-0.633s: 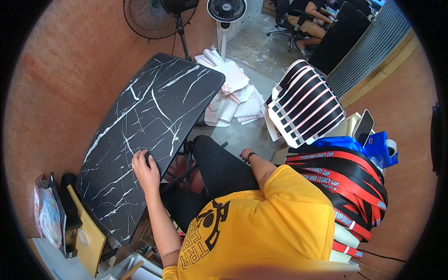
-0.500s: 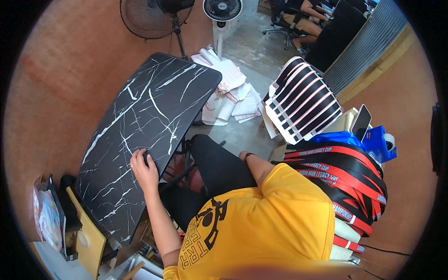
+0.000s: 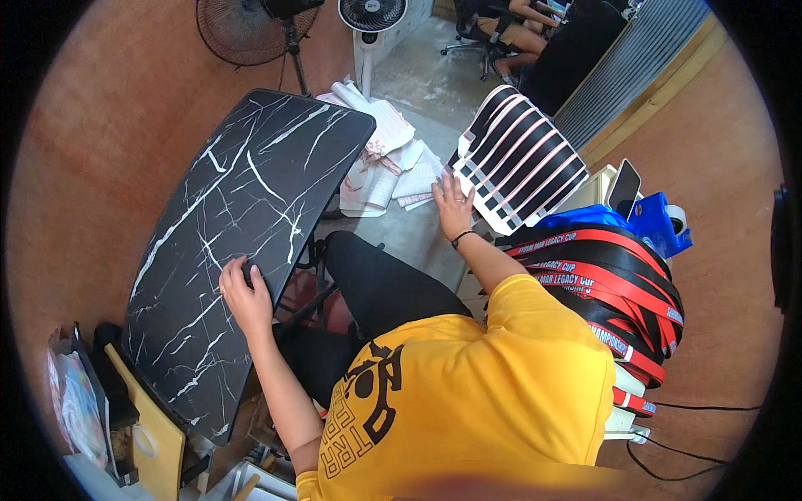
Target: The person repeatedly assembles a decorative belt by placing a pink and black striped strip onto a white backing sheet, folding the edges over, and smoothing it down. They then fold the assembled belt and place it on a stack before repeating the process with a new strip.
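My left hand [image 3: 244, 294] lies on the black marble-patterned table [image 3: 225, 209] near its right edge, its fingers stretched out and slightly apart. My right hand [image 3: 454, 206], with a dark band at the wrist, is stretched forward with spread fingers. It is at the lower left corner of a stack of black strips with white and pink borders [image 3: 522, 154]; whether the fingertips touch it I cannot tell. Right of my right arm, a thick bundle of red and black printed lanyard straps [image 3: 593, 275] is heaped up.
Crumpled printed papers [image 3: 393, 159] lie on the floor beyond the table. Two fans [image 3: 373, 12] stand at the back. A phone [image 3: 624, 188] and a blue tape dispenser [image 3: 660, 224] sit behind the straps. A yellow board [image 3: 154, 426] leans at lower left. Another person sits far off.
My right hand has moved from beside my thigh forward to the striped stack, its fingers now spread. The left hand stays on the table. The whole view has shifted slightly.
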